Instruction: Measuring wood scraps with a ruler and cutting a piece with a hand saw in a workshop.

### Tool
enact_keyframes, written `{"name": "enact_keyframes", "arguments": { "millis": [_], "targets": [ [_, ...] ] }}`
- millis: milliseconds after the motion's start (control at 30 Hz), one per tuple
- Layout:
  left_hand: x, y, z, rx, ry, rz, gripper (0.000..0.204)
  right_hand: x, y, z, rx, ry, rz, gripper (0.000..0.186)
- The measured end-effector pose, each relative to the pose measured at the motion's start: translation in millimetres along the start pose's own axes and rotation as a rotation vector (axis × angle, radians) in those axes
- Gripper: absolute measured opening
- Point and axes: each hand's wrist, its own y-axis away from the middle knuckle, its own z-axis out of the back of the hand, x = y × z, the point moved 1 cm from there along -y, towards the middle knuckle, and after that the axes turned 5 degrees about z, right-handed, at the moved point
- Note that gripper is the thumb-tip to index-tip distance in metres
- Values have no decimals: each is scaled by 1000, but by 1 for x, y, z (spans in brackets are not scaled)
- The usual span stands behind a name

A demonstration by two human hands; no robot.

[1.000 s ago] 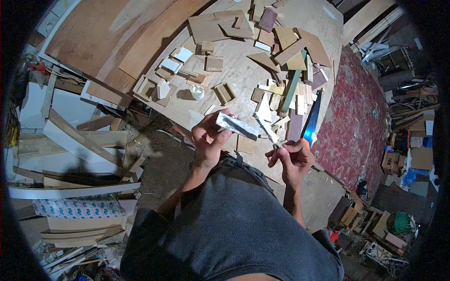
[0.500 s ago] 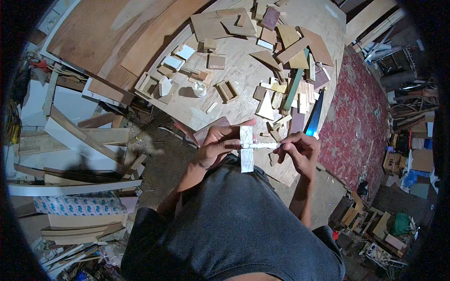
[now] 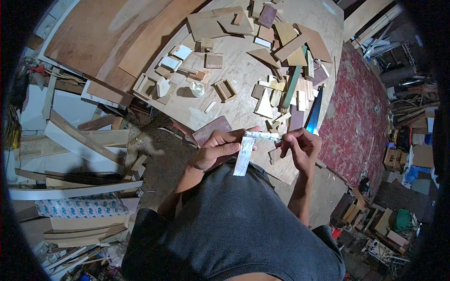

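Gripping a flat, narrow strip (image 3: 242, 161), the left hand (image 3: 215, 151) has its fingers and thumb closed near the strip's upper end. The strip is straight-sided, and its face toward the camera is whitish grey with uneven streaks, as of a wet coat. To the right of it comes a thin stick (image 3: 262, 136), thickly and roughly covered with white stuff. The right hand (image 3: 302, 146) pinches the stick's right end between the thumb and fingers, in a narrow grip.

Compared with half a second ago, the strip, which was then nearly vertical in the view, now leans with its lower end to the left. The stick, which then crossed near the middle of the strip, is now at its upper end.

The strip is just right of the left hand, its lower part hanging free in front of the dark shirt (image 3: 225, 220). The stick lies almost level between the two hands, and its left end overlaps the strip's top in the view; how firmly it presses I cannot tell. Beyond the hands, on the worktable (image 3: 178, 105), stand an open white jar (image 3: 197, 89) and, farther right, a small wooden frame (image 3: 226, 90).
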Motion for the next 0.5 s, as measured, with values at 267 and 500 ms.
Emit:
{"name": "enact_keyframes", "arguments": {
  "millis": [267,500],
  "targets": [
    [1,0,0,-47,19,29,30,3,5,-2,-37,-79,115,13],
    [0,-3,-8,-205,80,-13,51,10,8,-7,57,80,17,18]
  ]
}}
